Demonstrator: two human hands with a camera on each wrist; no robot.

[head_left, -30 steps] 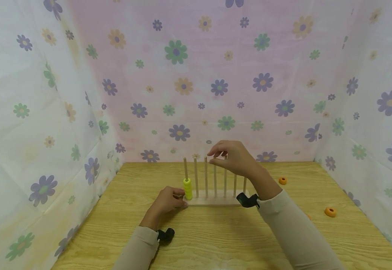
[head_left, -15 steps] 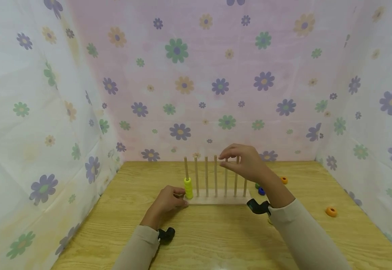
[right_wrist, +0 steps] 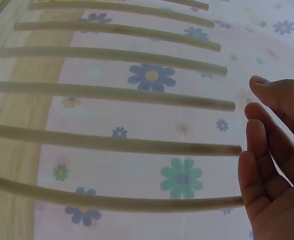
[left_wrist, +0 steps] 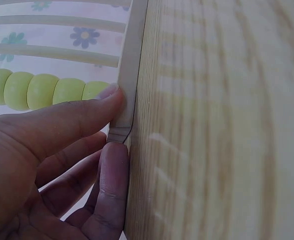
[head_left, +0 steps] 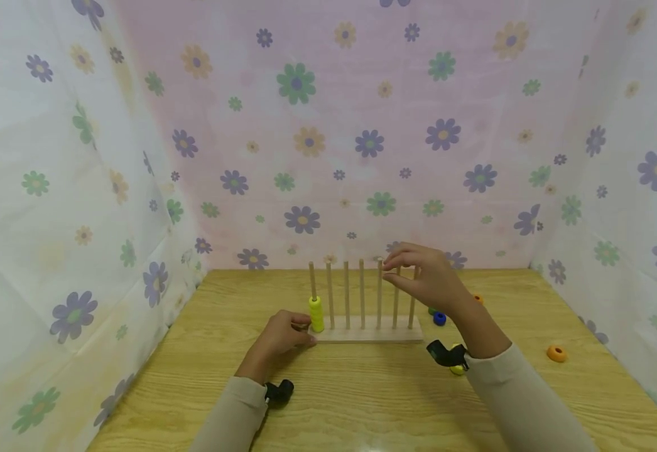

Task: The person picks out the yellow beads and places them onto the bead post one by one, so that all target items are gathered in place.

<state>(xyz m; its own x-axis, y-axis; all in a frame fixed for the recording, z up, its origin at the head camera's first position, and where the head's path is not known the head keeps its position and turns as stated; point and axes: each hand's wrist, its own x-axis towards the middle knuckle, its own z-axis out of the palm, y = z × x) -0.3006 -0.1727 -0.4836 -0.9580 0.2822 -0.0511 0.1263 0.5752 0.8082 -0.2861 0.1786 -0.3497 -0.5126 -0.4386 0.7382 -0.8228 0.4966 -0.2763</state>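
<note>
A wooden peg rack (head_left: 370,336) stands on the table with several upright pegs. Yellow beads (head_left: 316,315) are stacked on its leftmost peg; the left wrist view shows these beads (left_wrist: 42,91) side by side. My left hand (head_left: 281,336) holds the left end of the rack's base, thumb on the front and fingers at the end, as the left wrist view (left_wrist: 61,165) makes plain. At the peg tops on the right side hovers my right hand (head_left: 421,273). Its thumb and bent fingers are apart, with nothing between them. In the right wrist view the fingertips (right_wrist: 248,165) are close to the peg ends.
Right of the rack lie a blue bead (head_left: 439,319), a green bead (head_left: 433,311) and a yellow bead (head_left: 457,369) partly behind the right wrist camera. Farther right is an orange bead (head_left: 557,353). Flowered cloth (head_left: 328,157) encloses the table (head_left: 362,402).
My right hand has moved rightward along the peg tops, from near the third peg to near the fifth. Beads behind that arm have come into view. My left hand stays on the base.
</note>
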